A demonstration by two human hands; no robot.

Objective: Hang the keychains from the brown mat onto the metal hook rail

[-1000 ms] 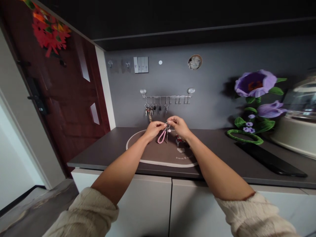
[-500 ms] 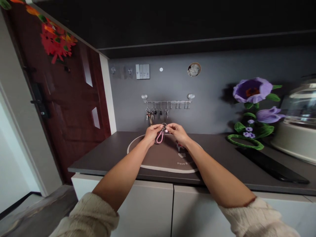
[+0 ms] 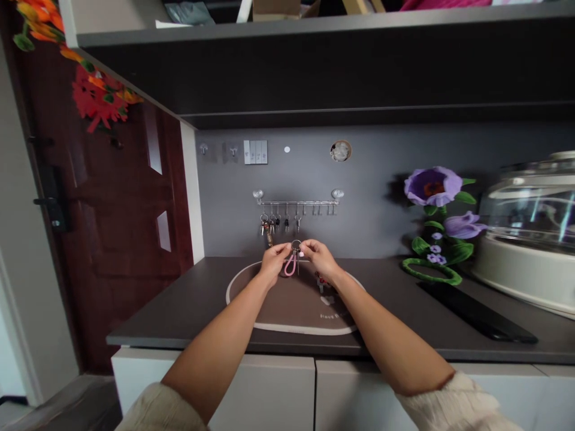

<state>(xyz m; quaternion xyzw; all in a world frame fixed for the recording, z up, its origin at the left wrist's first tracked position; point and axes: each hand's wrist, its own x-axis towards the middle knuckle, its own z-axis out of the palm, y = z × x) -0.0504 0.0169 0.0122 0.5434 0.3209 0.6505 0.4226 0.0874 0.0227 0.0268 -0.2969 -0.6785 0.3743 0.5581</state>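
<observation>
Both my hands pinch a key ring from either side, above the back of a brown mat. My left hand is closed on its left side, near the pink strap loop that hangs down. My right hand grips the right side, with a small pale pink charm by the fingertips. Just behind, a hook rail on the wall carries several hanging keys. Another bunch of keys with a red piece lies on the mat, partly covered by my right forearm.
Purple fabric flowers stand at the right, before a large clear-topped appliance. A black flat object lies along the counter. Overhead juts a dark shelf. To the left is a dark red door.
My view has tilted up, so the shelf's contents now show and the counter sits lower in the picture. Both hands keep hold of the key ring in nearly the same place before the rail.
</observation>
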